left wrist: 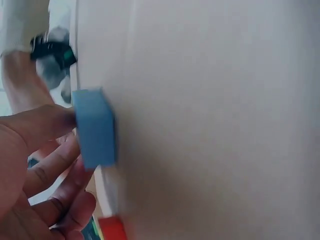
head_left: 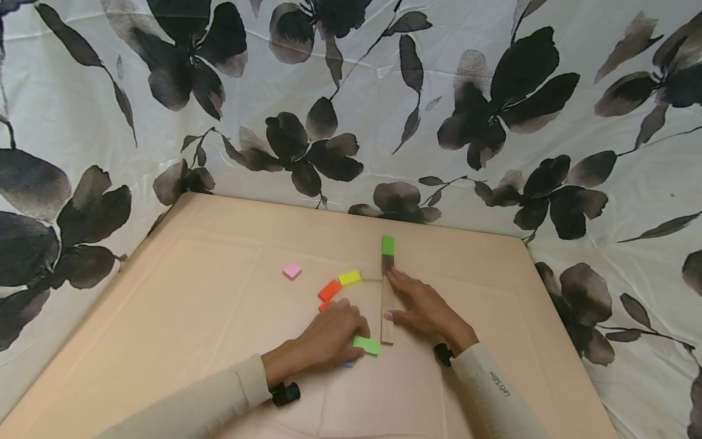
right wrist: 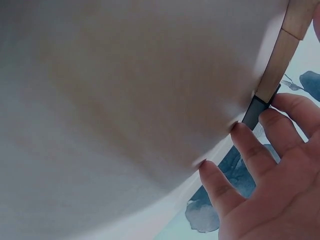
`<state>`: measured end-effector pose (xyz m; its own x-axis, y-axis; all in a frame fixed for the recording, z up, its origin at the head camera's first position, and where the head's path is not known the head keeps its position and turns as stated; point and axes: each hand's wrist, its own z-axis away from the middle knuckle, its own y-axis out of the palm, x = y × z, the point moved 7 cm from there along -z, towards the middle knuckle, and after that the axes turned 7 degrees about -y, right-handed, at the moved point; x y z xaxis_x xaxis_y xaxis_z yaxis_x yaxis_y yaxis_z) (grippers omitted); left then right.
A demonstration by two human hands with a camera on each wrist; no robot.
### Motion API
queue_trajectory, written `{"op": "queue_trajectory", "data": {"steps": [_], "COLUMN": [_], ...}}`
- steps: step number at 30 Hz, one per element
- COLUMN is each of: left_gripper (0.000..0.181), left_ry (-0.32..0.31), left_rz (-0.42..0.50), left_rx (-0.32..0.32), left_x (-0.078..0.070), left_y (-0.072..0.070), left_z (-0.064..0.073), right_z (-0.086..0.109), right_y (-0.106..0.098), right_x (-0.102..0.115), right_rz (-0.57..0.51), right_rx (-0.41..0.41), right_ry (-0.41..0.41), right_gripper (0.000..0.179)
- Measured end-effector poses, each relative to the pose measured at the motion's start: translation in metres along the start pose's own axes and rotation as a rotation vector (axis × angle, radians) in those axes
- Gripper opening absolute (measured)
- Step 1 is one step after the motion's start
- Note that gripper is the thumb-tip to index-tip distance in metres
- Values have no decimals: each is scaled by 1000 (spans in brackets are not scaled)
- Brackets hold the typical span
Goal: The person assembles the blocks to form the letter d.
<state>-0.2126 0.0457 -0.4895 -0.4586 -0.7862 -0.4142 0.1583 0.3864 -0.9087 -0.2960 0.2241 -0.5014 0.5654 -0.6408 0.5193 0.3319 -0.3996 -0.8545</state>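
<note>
My left hand [head_left: 331, 332] pinches a light green block [head_left: 366, 345] between thumb and finger, close to the table. A blue block [left wrist: 97, 130] sits by the thumb in the left wrist view; only its edge shows in the head view. Beside the green block runs a straight row of blocks: plain wood [head_left: 387, 332], dark brown [head_left: 387, 263], then green [head_left: 388, 245] at the far end. My right hand [head_left: 428, 305] rests along this row's right side, fingers extended and spread, fingertips near the dark block [right wrist: 255, 111].
Left of the row, a yellow block [head_left: 349, 278] and two red blocks, one [head_left: 329, 290] beyond the other [head_left: 325, 306], form a curve. A pink block [head_left: 292, 271] lies apart. The tan tabletop [head_left: 219, 274] meets a floral cloth [head_left: 384, 91] behind.
</note>
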Motion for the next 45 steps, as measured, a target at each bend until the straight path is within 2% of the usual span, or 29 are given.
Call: {"op": "queue_trajectory", "data": {"steps": [5, 11, 16, 26, 33, 40, 45], "left_gripper": [21, 21, 23, 24, 25, 24, 25], "left_ry": [-12, 6, 6, 35, 68, 58, 65], "left_rz": [-23, -39, -21, 13, -32, -64, -50], "left_rx": [-16, -50, -32, -20, -44, -18, -20], "left_x": [14, 27, 35, 37, 38, 40, 40], "left_y": [-9, -20, -23, -23, -24, -23, -23], "left_z": [-9, -10, -11, -9, -7, -9, -9], "right_z": [-1, -1, -1, -1, 0, 0, 0], "right_y": [2, 2, 1, 1, 1, 0, 0], "right_x": [0, 2, 2, 2, 2, 2, 2], "right_rz": [-6, -9, -7, -6, -3, 3, 7], "right_rx": [9, 15, 16, 14, 17, 10, 8], "right_ry": [7, 9, 11, 7, 12, 3, 4], "right_gripper": [95, 94, 94, 94, 94, 94, 94]}}
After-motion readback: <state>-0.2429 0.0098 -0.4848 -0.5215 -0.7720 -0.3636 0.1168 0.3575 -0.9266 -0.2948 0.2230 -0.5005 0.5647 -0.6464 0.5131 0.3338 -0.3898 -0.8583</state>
